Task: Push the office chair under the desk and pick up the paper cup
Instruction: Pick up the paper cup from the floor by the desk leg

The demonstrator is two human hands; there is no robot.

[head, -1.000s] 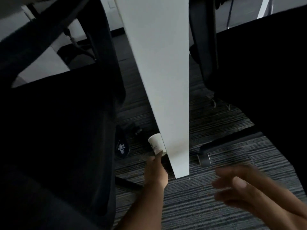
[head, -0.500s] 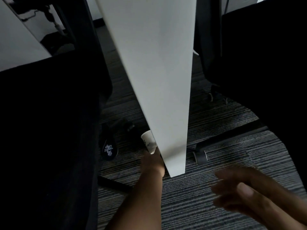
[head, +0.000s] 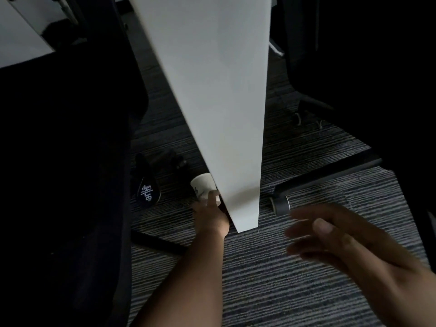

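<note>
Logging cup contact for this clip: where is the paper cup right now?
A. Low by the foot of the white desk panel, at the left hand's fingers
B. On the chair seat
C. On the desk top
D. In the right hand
A: the paper cup sits low against the white desk panel, with the left hand closed on it; the right hand hangs open and empty.

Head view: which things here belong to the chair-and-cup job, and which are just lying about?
Job:
- paper cup, by the white desk panel
- left hand, fingers on the cup
- right hand, open, empty
- office chair, dark, at left

Lying about:
- black shoe on the carpet
- second chair's caster
</note>
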